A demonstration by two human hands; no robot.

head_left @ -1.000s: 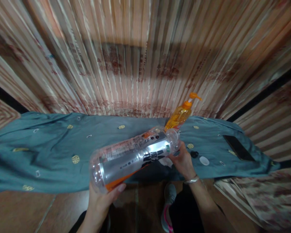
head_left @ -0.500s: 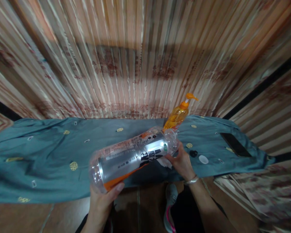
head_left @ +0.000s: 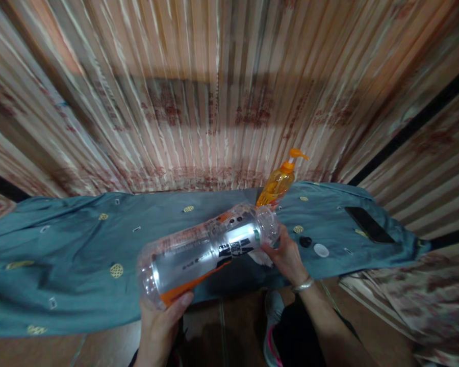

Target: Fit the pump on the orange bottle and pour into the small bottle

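I have a narrow surface draped in teal cloth [head_left: 80, 239] with yellow pineapple-like prints, running from nine o'clock across to three; a pleated, striped curtain [head_left: 199, 112] with reddish-brown motifs rises behind it at twelve; a black bar [head_left: 401, 132] slants in at two o'clock, and tiled floor [head_left: 202, 331] shows at six. Between six and seven o'clock lies the large clear plastic bottle [head_left: 199, 262], its label silver and orange with dark print; it is tilted well over, base toward eight o'clock, neck toward two.

The left hand [head_left: 156, 321], at seven o'clock, grips the base, thumb laid along the orange edge; the right hand [head_left: 286, 257], at five, has its fingers closed at the neck end, a silver bangle [head_left: 303, 285] on the wrist. Just past the neck, toward one o'clock, stands an orange pump bottle [head_left: 277, 184]; at four o'clock a white disc [head_left: 321, 250] sits just beside a small black piece [head_left: 305, 241], with a dark phone [head_left: 369, 224] farther out.

Most left fingers are hidden behind the base; the neck opening is hard to make out; a white scrap [head_left: 260, 257] under the bottle is partly covered — I cannot tell what it is — and both forearms run off the lower edge.
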